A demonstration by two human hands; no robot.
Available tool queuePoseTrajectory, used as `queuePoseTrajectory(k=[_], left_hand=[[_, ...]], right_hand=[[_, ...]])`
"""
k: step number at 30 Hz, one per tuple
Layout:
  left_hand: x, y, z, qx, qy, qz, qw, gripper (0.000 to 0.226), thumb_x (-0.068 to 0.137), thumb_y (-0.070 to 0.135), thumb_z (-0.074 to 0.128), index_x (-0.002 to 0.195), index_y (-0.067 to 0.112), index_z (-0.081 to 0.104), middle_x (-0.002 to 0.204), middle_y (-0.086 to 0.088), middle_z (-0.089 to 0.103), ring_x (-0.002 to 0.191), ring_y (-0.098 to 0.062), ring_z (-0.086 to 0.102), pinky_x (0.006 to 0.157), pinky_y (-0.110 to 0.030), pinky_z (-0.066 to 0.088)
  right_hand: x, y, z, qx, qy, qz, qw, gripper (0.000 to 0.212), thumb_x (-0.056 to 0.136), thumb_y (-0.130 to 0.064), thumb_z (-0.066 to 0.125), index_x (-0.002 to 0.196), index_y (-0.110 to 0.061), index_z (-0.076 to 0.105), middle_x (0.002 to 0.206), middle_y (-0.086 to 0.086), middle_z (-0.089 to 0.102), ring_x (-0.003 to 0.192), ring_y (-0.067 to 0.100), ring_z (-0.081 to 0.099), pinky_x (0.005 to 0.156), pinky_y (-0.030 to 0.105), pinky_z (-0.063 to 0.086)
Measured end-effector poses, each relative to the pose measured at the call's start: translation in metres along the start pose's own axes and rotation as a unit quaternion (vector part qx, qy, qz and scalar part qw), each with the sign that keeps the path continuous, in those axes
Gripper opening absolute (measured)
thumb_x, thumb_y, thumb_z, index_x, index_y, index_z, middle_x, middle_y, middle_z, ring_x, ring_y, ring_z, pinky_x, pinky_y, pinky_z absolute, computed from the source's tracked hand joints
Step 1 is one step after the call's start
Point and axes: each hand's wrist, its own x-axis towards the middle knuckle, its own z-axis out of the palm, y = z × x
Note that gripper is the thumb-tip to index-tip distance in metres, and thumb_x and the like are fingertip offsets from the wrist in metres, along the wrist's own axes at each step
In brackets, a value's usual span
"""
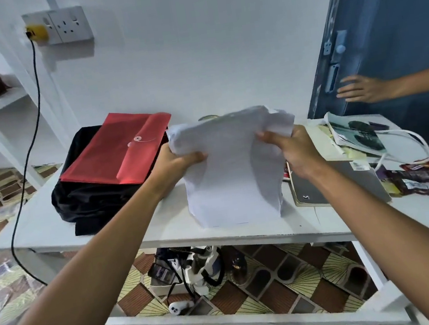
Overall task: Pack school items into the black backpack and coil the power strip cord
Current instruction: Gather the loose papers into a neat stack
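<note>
A stack of white paper sheets (230, 168) stands on its lower edge on the white table (161, 225), bowed in the middle. My left hand (180, 164) grips its left edge and my right hand (291, 151) grips its right edge. To the left lies the black backpack (89, 199), flat on the table, with a red string-tie envelope (120, 150) resting on top of it. A grey notebook (348, 184) lies to the right of the papers. A black cord (36, 118) runs from a yellow plug (36, 33) in the wall socket down to the floor.
Loose papers and a photo print (355, 134), a white cable (408, 140) and snack wrappers (420, 180) crowd the table's right end. Another person's hand (360, 88) reaches toward the blue door (393, 13). Under the table sit a box of gadgets (192, 270) and a white controller (180, 306).
</note>
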Motion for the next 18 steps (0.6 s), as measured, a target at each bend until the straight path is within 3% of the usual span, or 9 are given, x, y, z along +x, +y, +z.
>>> queuePoseTrajectory(k=[3, 8, 11, 15, 18], left_hand=[[-0.005, -0.009, 0.001, 0.053, -0.008, 0.015, 0.998, 0.047, 0.072, 0.01, 0.077, 0.117, 0.007, 0.065, 0.113, -0.018, 0.069, 0.105, -0.034, 0.066, 0.094, -0.052, 0.051], [-0.004, 0.015, 0.012, 0.05, 0.068, 0.082, 0.993, 0.013, 0.081, 0.008, 0.075, 0.093, 0.008, 0.069, 0.09, -0.002, 0.075, 0.083, -0.021, 0.072, 0.075, -0.037, 0.058], [0.001, 0.029, 0.009, 0.015, 0.027, 0.08, 0.996, 0.025, 0.074, 0.009, 0.079, 0.097, 0.002, 0.069, 0.1, -0.014, 0.073, 0.092, -0.032, 0.071, 0.08, -0.04, 0.058], [-0.002, 0.016, 0.001, 0.031, -0.047, 0.01, 0.998, 0.046, 0.067, 0.017, 0.081, 0.105, -0.005, 0.067, 0.109, -0.02, 0.07, 0.1, -0.037, 0.068, 0.088, -0.046, 0.055], [-0.006, 0.005, 0.009, 0.042, -0.021, -0.009, 0.999, 0.03, 0.08, 0.005, 0.074, 0.107, -0.006, 0.065, 0.107, -0.02, 0.07, 0.097, -0.033, 0.069, 0.087, -0.045, 0.056]], right_hand=[[-0.005, 0.011, -0.002, -0.017, -0.009, 0.009, 1.0, 0.01, 0.081, -0.009, 0.072, 0.077, -0.018, 0.074, 0.077, -0.005, 0.074, 0.074, 0.013, 0.069, 0.079, 0.035, 0.054], [0.003, -0.011, 0.008, -0.05, 0.061, -0.054, 0.995, 0.012, 0.081, -0.016, 0.072, 0.077, -0.027, 0.073, 0.073, -0.008, 0.068, 0.07, 0.01, 0.062, 0.067, 0.03, 0.048], [0.01, -0.029, 0.007, -0.051, 0.098, -0.086, 0.99, 0.01, 0.082, -0.018, 0.073, 0.073, -0.02, 0.069, 0.064, -0.01, 0.064, 0.065, 0.01, 0.058, 0.063, 0.029, 0.045], [0.016, -0.036, 0.001, -0.034, 0.116, -0.102, 0.987, 0.015, 0.082, -0.02, 0.073, 0.069, -0.017, 0.067, 0.06, -0.011, 0.063, 0.059, 0.008, 0.057, 0.059, 0.026, 0.046], [0.016, -0.035, 0.001, -0.033, 0.111, -0.092, 0.989, 0.016, 0.081, -0.019, 0.073, 0.067, -0.016, 0.066, 0.071, 0.002, 0.06, 0.067, 0.013, 0.054, 0.063, 0.027, 0.043]])
